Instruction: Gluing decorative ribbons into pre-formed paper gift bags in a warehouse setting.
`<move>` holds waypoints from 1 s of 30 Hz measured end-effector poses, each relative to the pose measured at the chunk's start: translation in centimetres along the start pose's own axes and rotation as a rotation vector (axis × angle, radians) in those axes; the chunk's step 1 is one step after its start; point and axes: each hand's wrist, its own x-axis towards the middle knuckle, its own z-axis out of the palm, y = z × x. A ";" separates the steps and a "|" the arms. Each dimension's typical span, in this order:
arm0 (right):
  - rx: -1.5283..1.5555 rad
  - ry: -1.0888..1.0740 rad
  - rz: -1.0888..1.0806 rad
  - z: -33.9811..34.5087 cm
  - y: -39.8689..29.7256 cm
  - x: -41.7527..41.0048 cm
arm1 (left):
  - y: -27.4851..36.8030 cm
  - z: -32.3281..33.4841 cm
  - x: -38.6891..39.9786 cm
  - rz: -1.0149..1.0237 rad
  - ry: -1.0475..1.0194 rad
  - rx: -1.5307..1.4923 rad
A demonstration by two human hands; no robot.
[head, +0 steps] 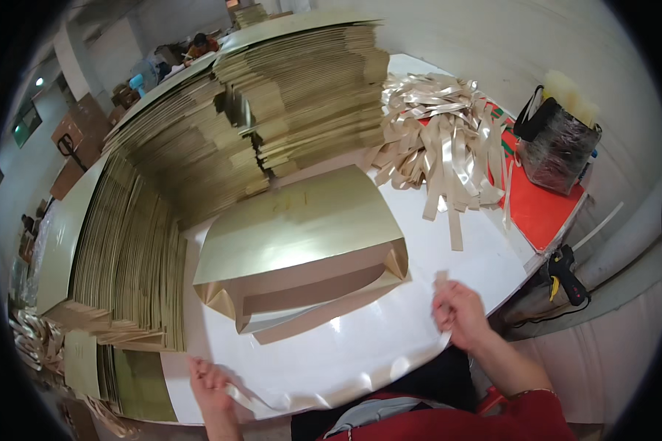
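Note:
A satin ribbon (383, 375) in pale champagne sags between my two hands along the table's front edge. My left hand (209, 377) pinches it near one end, at the table's front left. Farther right, my right hand (460, 311) grips the other end, and a short tail sticks up past the fingers. Before me on the white tabletop (331, 342) lies a gold paper bag (303, 220) on its side, its mouth towards me and its side folds partly spread. Both hands are apart from the bag.
High stacks of flat gold bags (303, 93) wall the back, with another stack (132, 253) at left. A pile of cut ribbons (447, 132) lies back right, beside a red sheet (546, 215) and a plastic-wrapped container (562, 146). A hot glue gun (567, 275) hangs off the right edge. A person (201, 47) sits far behind.

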 end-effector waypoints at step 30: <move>-0.497 0.114 -0.689 10.9 0.5 4.2 | -16.5 20.2 0.3 -0.524 -0.923 1.332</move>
